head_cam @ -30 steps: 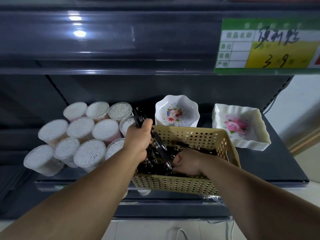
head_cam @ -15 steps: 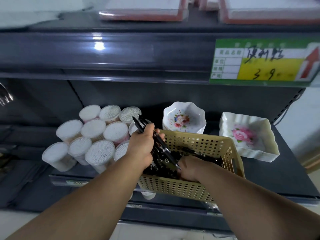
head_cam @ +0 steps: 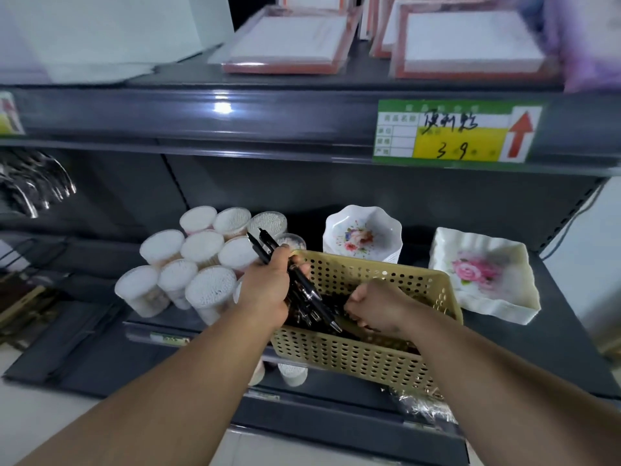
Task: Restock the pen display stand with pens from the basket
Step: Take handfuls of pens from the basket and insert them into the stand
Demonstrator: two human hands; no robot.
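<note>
Holding pens (head_cam: 258, 245) clamped in the left hand (head_cam: 267, 292) over the basket (head_cam: 353, 354); right hand (head_cam: 376, 306) curled inside, its grip indeterminable

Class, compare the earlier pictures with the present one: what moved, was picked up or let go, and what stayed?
Only the view lifted, showing paper pads on the top shelf. Nothing taken or released: the left hand keeps its grip on a bunch of pens; the right hand stays curled inside the basket.
</note>
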